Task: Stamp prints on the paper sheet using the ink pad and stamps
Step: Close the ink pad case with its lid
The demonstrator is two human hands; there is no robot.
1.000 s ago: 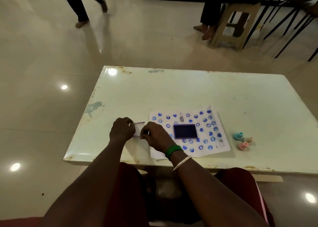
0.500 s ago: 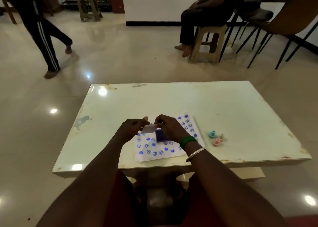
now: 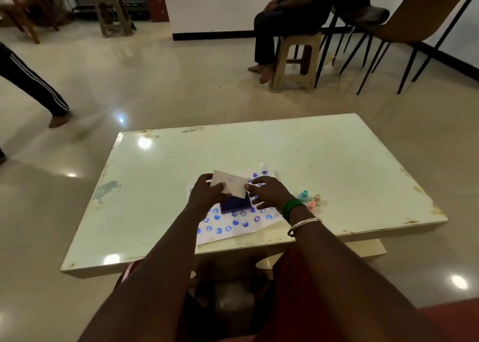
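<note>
A white paper sheet (image 3: 233, 225) covered with several blue stamped prints lies near the table's front edge. On it sits the dark blue ink pad (image 3: 235, 205), uncovered. Both hands hold the pad's clear lid (image 3: 229, 185) tilted just above the pad: my left hand (image 3: 207, 195) grips its left side, my right hand (image 3: 269, 195) pinches its right corner. Three small stamps stand to the right of the sheet: a teal stamp (image 3: 303, 195), an orange stamp (image 3: 317, 198) and a pink stamp (image 3: 311, 205).
The pale table (image 3: 337, 165) has worn, chipped edges. Beyond it a person sits on a plastic stool (image 3: 295, 62), with dark chairs (image 3: 414, 25) to the right. Another person's leg (image 3: 33, 87) crosses the floor at far left.
Both hands carried the clear lid from left of the sheet to above the ink pad. The camera tilted up. The person at left walked farther left.
</note>
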